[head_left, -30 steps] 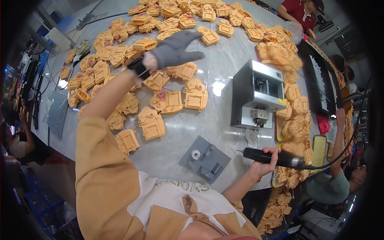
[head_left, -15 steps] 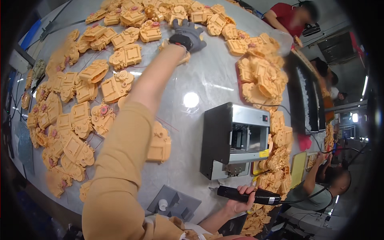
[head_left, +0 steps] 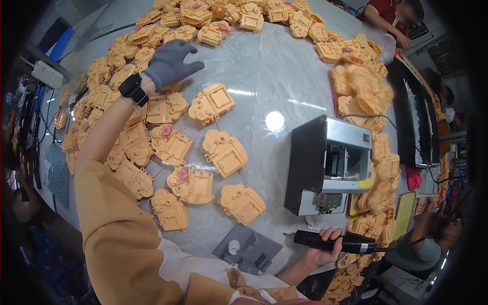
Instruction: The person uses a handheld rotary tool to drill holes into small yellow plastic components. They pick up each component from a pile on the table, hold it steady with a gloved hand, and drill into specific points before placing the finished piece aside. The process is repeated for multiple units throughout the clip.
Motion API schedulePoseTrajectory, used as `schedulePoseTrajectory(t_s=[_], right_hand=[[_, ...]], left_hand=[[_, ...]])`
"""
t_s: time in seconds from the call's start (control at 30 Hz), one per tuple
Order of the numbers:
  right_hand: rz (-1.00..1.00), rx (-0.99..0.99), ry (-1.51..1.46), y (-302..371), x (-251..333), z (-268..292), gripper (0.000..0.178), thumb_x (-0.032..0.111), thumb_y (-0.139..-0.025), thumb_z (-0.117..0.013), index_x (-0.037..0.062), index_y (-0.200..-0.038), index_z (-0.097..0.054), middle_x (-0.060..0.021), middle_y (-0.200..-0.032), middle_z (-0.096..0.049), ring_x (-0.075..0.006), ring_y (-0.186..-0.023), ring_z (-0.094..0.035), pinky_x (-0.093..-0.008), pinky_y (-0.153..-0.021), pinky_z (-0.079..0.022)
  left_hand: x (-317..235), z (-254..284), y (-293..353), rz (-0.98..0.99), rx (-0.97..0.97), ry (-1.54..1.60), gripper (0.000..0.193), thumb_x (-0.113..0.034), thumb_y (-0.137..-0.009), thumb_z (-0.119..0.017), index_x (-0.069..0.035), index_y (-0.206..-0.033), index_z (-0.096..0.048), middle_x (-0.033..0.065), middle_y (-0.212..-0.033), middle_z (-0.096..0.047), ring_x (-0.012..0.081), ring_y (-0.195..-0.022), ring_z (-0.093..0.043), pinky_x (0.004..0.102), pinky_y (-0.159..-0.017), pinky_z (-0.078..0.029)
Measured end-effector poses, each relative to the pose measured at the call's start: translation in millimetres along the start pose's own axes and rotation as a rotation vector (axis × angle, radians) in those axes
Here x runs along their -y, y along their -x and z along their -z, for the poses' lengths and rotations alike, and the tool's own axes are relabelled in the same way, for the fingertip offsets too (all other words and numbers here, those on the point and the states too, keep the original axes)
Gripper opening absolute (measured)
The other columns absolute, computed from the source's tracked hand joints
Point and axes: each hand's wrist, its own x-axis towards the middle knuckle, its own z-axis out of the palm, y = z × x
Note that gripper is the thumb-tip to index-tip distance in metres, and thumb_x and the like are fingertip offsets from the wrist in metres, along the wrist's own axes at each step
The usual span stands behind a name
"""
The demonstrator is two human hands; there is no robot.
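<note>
My left hand point(head_left: 173, 63), in a grey glove with a dark watch at the wrist, is open with thumb and fingers apart. It hovers over or touches the pale orange plastic housings at the far left; the contact is hidden under the palm. Nearest on its right side lies a loose housing point(head_left: 212, 103). Another housing point(head_left: 224, 153) and one with a red round part point(head_left: 190, 184) lie nearer to me. My bare right hand point(head_left: 328, 249) is closed round a black electric screwdriver point(head_left: 310, 240), its tip pointing left and its cord running right.
A grey fixture block point(head_left: 249, 249) with a white knob sits at the table's near edge. Right of centre stands a black and silver machine point(head_left: 328, 168). More housings are heaped behind it point(head_left: 363, 94) and along the far edge. Co-workers sit at the right, near a dark conveyor point(head_left: 414, 117).
My left hand has moved left and nearer from the far middle of the table. The view has shifted, uncovering housings my arm hid. My right hand still grips the screwdriver.
</note>
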Motion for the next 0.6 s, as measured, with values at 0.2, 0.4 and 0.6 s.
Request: schedulePoseTrajectory(t_s=[0.2,0.4,0.6], right_hand=[[-0.003,0.136,-0.028,-4.3,3.3,13.6,0.037,0.011,-0.086,-0.048,0.0059,-0.119,-0.033,-0.0035,-0.071,-0.040,-0.0127,-0.057,-0.041,-0.0276,-0.057,-0.039],[-0.006,0.147,-0.065,-1.5,1.2,14.1,0.038,0.011,-0.085,-0.048,0.0059,-0.119,-0.033,-0.0046,-0.071,-0.040,-0.0133,-0.057,-0.042,-0.0278,-0.057,-0.039],[-0.022,0.142,-0.036,3.9,0.7,6.9,0.039,0.012,-0.084,-0.048,0.0062,-0.119,-0.031,-0.0042,-0.071,-0.040,-0.0129,-0.056,-0.041,-0.0282,-0.057,-0.039]], left_hand=[[-23.2,-9.8,-127.4,-0.050,-0.423,-0.283,0.055,-0.037,-0.071,-0.064,-0.017,-0.120,-0.048,0.0127,-0.125,-0.043,0.0286,-0.115,-0.041,0.0420,-0.096,-0.031],[-15.4,-50.8,-153.0,0.172,-0.102,-0.260,0.043,-0.018,-0.068,-0.063,-0.018,-0.110,-0.053,0.0095,-0.121,-0.046,0.0278,-0.109,-0.047,0.0396,-0.092,-0.036],[-18.9,-33.5,-78.0,0.084,0.059,-0.303,0.041,-0.018,-0.066,-0.066,-0.018,-0.104,-0.051,0.0093,-0.118,-0.046,0.0284,-0.100,-0.051,0.0387,-0.079,-0.045]])
